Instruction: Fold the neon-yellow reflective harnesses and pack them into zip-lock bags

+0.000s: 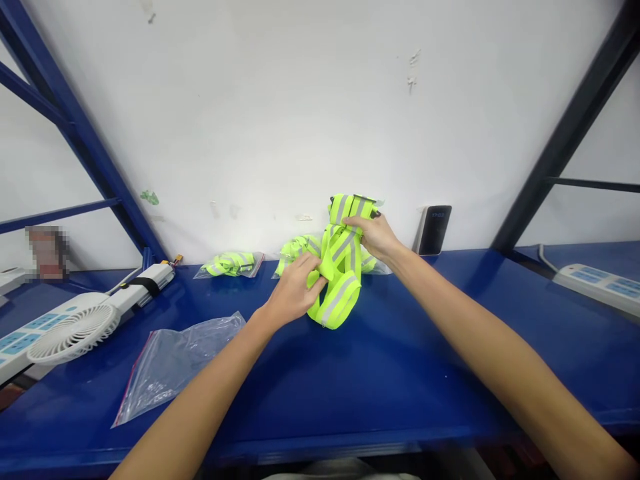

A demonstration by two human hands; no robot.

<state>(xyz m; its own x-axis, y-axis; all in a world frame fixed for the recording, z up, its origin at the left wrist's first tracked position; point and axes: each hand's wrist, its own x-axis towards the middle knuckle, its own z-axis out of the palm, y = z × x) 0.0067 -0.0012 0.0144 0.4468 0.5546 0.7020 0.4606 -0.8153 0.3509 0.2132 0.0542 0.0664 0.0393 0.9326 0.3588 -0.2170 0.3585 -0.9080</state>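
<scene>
A neon-yellow reflective strap [340, 300] with grey stripes hangs in loops between my two hands, above the blue shelf. My right hand [375, 233] grips its upper, folded part, where dark buckle pieces show at the edges. Lower down and to the left, my left hand [297, 287] pinches one of the loops between thumb and fingers. Behind the strap, partly covered by it and by my left hand, lies a similar yellow bundle [300, 247] in clear plastic. Farther left, another bagged yellow bundle [230, 263] rests near the wall.
An opened clear zip bag [175, 360] lies flat at front left. Beyond it are a white fan [75, 330] and a power strip [35, 333]. A phone [435, 230] leans on the wall; another power strip [600, 283] lies right. Blue posts [95, 153] frame the shelf [400, 387].
</scene>
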